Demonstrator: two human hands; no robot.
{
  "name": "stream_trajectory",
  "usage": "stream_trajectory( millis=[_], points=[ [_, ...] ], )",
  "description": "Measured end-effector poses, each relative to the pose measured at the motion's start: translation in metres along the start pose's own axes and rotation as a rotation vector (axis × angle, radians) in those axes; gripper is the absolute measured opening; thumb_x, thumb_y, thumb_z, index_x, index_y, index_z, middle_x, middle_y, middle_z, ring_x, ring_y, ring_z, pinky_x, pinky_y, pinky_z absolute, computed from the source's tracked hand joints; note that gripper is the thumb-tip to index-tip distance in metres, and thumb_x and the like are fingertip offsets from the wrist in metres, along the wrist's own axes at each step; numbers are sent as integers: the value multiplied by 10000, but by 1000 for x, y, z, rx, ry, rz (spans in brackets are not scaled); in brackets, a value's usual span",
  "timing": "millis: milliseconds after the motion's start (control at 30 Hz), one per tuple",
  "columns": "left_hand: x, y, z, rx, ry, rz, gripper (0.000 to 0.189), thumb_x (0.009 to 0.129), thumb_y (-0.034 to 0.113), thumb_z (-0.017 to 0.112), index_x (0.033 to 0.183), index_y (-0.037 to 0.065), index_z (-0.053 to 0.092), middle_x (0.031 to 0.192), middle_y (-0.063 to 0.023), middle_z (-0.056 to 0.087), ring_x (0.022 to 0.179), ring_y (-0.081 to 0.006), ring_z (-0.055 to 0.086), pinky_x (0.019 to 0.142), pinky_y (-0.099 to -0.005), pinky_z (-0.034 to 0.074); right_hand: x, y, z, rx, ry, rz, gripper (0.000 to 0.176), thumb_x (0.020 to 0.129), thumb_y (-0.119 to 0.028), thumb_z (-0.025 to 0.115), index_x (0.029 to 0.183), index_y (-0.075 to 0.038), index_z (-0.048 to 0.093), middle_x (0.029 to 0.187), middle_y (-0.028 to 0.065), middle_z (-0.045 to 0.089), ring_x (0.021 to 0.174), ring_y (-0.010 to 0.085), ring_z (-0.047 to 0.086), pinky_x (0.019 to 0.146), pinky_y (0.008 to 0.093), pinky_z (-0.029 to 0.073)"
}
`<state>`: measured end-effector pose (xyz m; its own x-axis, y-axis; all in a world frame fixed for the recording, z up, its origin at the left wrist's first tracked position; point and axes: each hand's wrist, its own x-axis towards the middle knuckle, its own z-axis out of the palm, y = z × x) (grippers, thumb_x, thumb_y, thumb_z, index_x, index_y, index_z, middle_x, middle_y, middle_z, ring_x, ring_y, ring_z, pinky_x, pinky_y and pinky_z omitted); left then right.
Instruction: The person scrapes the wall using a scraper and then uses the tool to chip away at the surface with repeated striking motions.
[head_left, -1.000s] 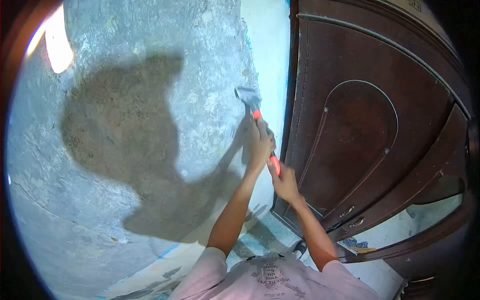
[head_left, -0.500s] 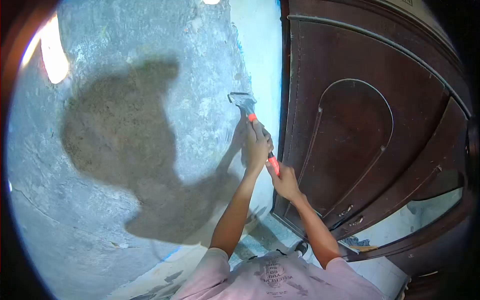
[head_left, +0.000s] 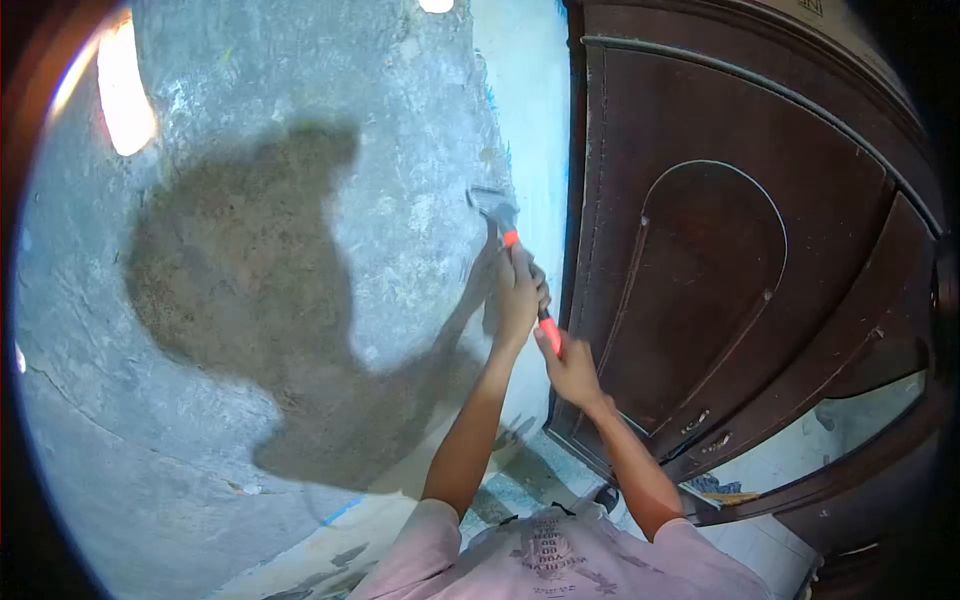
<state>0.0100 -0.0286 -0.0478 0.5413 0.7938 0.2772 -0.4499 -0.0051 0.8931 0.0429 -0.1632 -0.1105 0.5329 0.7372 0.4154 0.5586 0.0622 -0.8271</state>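
Along the right-hand edge of the roughened grey-blue wall (head_left: 400, 215), close to a smoother pale strip (head_left: 519, 110), is the metal head of a long-handled scraper (head_left: 493, 204). Whether its edge touches the wall or sits just off it, I cannot tell. The left hand (head_left: 519, 290) is clamped around the upper part of the handle, just below a red-orange collar, with its fingers wrapped over the shaft. Lower down, the right hand (head_left: 571, 368) is closed on the red grip at the butt end. The tool slants up and to the left, away from the wearer's pale pink printed T-shirt (head_left: 560, 560). A large dark shadow (head_left: 245, 250) falls across the wall to the left of both hands. Just beside the pale strip, on the right, stands a dark brown wooden wardrobe (head_left: 620, 120) with an arched moulding (head_left: 787, 235) on its door, two small ornate pulls (head_left: 705, 432) and a mirror panel (head_left: 835, 440) farther right
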Motion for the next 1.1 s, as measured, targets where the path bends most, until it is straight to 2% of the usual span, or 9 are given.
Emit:
stream_trajectory(
  millis=[167, 300, 367, 500, 567, 633, 700, 767, 1100],
  points=[
    [37, 74, 32, -69, -90, 66, 332, 1105, 396, 389, 966, 97, 422, 653, -13, 421, 464, -131, 421, 434, -302, 384, 51, -53, -30, 19, -4, -9, 501, 1069, -403, 543, 836, 40, 572, 591, 126, 431, 564, 175, 466, 552, 398, 400],
    [28, 61, 29, -88, -67, 80, 365, 1105, 430, 396, 972, 92, 430, 655, -11, 425, 459, -132, 432, 425, -303, 378, 45, -46, -29, 0, -12, 35, 510, 1066, -411, 544, 829, 41, 562, 604, 145, 444, 575, 186, 480, 565, 410, 410],
    [5, 43, 21, -50, -16, 14, 405, 1110, 476, 370, 985, 94, 419, 660, 0, 412, 496, -105, 428, 450, -292, 388, 25, -21, -16, -52, 1, 15, 503, 1041, -452, 568, 877, 19, 631, 622, 222, 558, 602, 394, 611, 600, 464, 452],
    [5, 25, 12, -38, 2, -1, 410, 1099, 482, 399, 986, 89, 423, 662, -4, 411, 492, -115, 421, 444, -300, 380, 16, -13, -14, -93, 1, -18, 496, 1047, -448, 552, 907, 17, 652, 633, 237, 565, 651, 451, 636, 605, 474, 459],
    [21, 51, 25, -82, -68, 92, 336, 1105, 406, 393, 947, 112, 420, 623, 3, 414, 441, -120, 418, 408, -303, 365, 33, -36, -25, -62, 5, -38, 504, 1053, -445, 542, 889, 20, 643, 628, 234, 563, 620, 435, 625, 598, 474, 454],
    [35, 74, 37, -37, -46, 82, 385, 1094, 450, 414, 991, 80, 437, 638, -10, 415, 439, -136, 425, 402, -310, 369, 47, -55, -37, 36, -58, 75, 531, 1059, -433, 545, 799, 29, 569, 601, 169, 458, 586, 173, 478, 571, 429, 406],
    [38, 74, 39, -20, -59, 86, 419, 1099, 481, 397, 1009, 75, 441, 670, -4, 419, 465, -109, 410, 426, -301, 389, 45, -57, -42, 21, -15, 38, 542, 1061, -435, 540, 780, 27, 557, 595, 175, 466, 570, 192, 487, 566, 437, 408],
    [27, 59, 36, -81, -3, 42, 414, 1101, 479, 389, 1020, 76, 440, 659, 0, 415, 453, -103, 401, 410, -296, 373, 39, -43, -39, -45, 0, -30, 522, 1052, -438, 549, 851, 37, 625, 612, 221, 545, 559, 379, 578, 588, 472, 444],
    [44, 85, 56, 19, 54, 127, 434, 1103, 498, 386, 1006, 85, 477, 639, 15, 407, 451, -94, 399, 389, -264, 316, 56, -63, -55, 57, -86, 6, 568, 1066, -470, 506, 825, 35, 609, 606, 201, 525, 567, 332, 563, 588, 473, 433]
  ],
)
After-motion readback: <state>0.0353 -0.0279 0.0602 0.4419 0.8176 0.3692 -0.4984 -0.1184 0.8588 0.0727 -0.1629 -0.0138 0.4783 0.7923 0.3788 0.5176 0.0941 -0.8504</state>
